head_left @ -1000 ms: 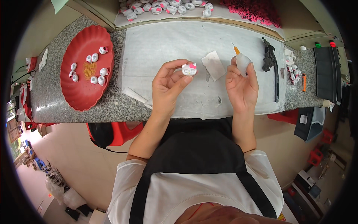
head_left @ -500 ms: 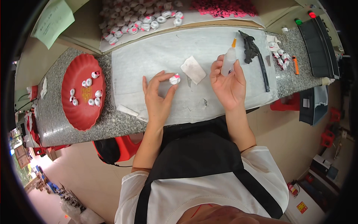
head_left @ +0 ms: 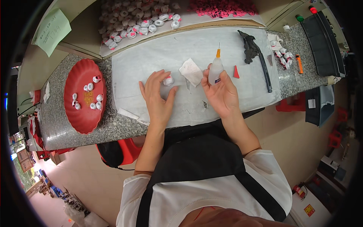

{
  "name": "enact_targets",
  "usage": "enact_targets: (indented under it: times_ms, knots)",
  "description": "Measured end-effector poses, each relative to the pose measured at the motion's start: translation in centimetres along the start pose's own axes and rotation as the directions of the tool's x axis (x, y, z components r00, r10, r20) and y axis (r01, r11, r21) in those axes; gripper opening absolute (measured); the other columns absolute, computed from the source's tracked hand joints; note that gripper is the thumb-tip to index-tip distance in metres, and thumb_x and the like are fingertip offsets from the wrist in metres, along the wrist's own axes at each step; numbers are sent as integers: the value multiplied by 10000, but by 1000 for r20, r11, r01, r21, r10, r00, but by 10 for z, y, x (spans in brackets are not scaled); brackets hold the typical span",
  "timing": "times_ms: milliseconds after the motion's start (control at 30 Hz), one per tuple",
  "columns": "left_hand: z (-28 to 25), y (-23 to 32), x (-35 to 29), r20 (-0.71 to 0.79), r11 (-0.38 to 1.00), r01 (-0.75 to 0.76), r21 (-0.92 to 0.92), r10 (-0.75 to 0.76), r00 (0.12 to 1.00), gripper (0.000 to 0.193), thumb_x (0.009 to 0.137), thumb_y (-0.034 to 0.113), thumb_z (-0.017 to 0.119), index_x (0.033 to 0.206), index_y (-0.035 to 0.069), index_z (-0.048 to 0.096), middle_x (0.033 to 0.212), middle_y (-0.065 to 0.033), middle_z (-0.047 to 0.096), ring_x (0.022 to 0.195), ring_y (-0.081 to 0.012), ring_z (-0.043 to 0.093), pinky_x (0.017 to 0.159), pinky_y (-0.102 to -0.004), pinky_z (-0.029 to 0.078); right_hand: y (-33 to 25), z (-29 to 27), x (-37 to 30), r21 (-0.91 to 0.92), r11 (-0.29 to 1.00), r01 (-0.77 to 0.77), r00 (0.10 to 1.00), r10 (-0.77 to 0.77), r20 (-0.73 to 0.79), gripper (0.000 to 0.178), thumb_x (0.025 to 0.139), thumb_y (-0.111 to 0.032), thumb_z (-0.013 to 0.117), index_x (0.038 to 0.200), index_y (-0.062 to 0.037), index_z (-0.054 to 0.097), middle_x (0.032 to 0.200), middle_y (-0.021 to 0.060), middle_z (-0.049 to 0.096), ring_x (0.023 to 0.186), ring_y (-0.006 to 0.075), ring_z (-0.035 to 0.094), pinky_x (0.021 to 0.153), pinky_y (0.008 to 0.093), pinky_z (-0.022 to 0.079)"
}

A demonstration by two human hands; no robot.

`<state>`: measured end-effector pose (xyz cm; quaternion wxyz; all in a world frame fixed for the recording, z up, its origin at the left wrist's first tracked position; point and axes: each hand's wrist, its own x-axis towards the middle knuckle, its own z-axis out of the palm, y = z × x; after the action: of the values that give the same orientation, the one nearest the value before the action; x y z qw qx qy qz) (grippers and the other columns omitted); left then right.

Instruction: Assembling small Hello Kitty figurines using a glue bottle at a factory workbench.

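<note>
My right hand (head_left: 222, 92) is wrapped round a small translucent squeeze bottle (head_left: 216, 70), held upright with its orange needle tip pointing away from me. My left hand (head_left: 157, 98) is over the white sheet, thumb and fingers apart. Between them, close to the fingertips, sits a small rounded white piece (head_left: 168, 80) with a bit of pink, partly covered by a finger. Just right of that piece lies a crumpled white paper (head_left: 191, 72), with a thin grey blade-like sliver (head_left: 188, 84) at its lower edge.
A red scalloped tray (head_left: 84, 123) with several white pieces stands left. Behind are a heap of white pieces (head_left: 130, 15) and pink pieces (head_left: 223, 8). To the right lie a red triangular scrap (head_left: 236, 72), a black pen-like stick (head_left: 264, 72), black crumpled material (head_left: 249, 47) and an orange lighter-like object (head_left: 299, 64).
The bottle in my right hand has moved left, uncovering the red scrap. My left thumb and fingers have spread away from the white piece, which is slightly farther left.
</note>
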<state>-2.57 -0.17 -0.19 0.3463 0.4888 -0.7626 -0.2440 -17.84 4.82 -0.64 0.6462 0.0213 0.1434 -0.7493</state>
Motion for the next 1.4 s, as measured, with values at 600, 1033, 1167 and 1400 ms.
enact_targets:
  times_ms: [600, 1033, 1167, 1400]
  knots:
    - [13, 44, -2, 346, 475, 275, -836, 67, 936, 413, 818, 304, 413, 1079, -15, 392, 1088, -164, 432, 1001, -215, 426, 867, -321, 306, -14, 10, -16, -828, 43, 558, 810, -244, 533, 160, 722, -27, 519, 881, -4, 515, 924, 76, 500, 878, 135, 460, 778, 243, 347]
    - [23, 36, -3, 519, 408, 478, -778, -12, 855, 225, 850, 196, 339, 981, 36, 426, 583, -35, 449, 504, -96, 452, 526, -212, 359, -135, -21, -16, -639, -747, -182, 728, -539, 423, 340, 690, -20, 519, 1025, -43, 467, 784, 120, 466, 700, 244, 486, 628, 313, 397]
    - [30, 30, -3, 514, 397, 470, -788, 6, 858, 203, 848, 206, 364, 878, 26, 454, 583, -25, 455, 468, -77, 427, 469, -201, 339, -125, -13, -24, -673, -737, -65, 645, -546, 535, 315, 740, 6, 451, 1051, -40, 464, 860, 129, 482, 722, 211, 514, 655, 294, 401]
    - [30, 32, -8, 561, 430, 490, -758, 46, 827, 211, 849, 208, 360, 818, 16, 444, 497, -25, 436, 441, -78, 411, 471, -198, 328, -54, 13, -40, -612, -674, 413, 796, -58, 602, 392, 702, 84, 425, 1061, -61, 482, 846, 131, 534, 723, 214, 539, 604, 256, 429]
